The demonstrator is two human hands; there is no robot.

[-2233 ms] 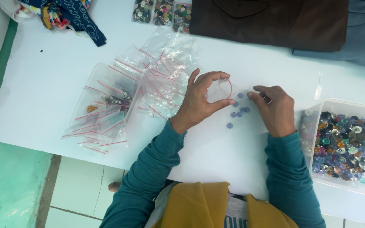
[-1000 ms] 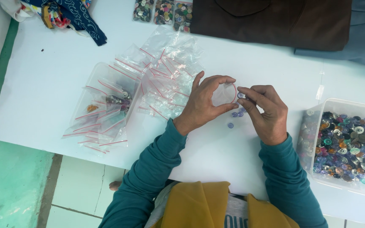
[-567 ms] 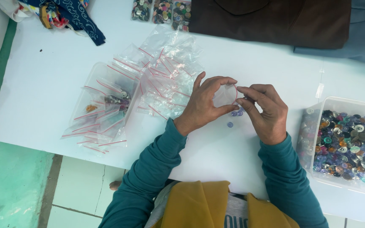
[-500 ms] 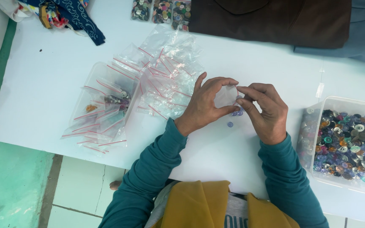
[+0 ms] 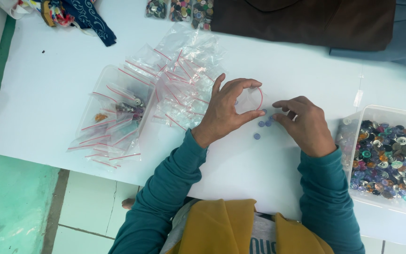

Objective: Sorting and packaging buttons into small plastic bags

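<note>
My left hand (image 5: 225, 110) holds a small clear zip bag (image 5: 251, 99) with a red strip, its mouth held wide between thumb and fingers. My right hand (image 5: 302, 123) rests on the white table (image 5: 48, 94) just right of the bag, fingertips down on a few small blue buttons (image 5: 262, 125). One more blue button (image 5: 257, 136) lies loose a little nearer to me. Whether the right fingers pinch a button is hidden.
A heap of empty clear zip bags (image 5: 184, 80) lies left of my hands, with a clear tray (image 5: 118, 113) of more bags beside it. A clear box (image 5: 381, 155) of mixed coloured buttons stands at the right. Dark cloth (image 5: 306, 21) and filled button bags (image 5: 179, 9) lie at the far edge.
My right hand has dropped from the bag's mouth back to the table among the blue buttons. My left hand still holds the bag, now spread wider.
</note>
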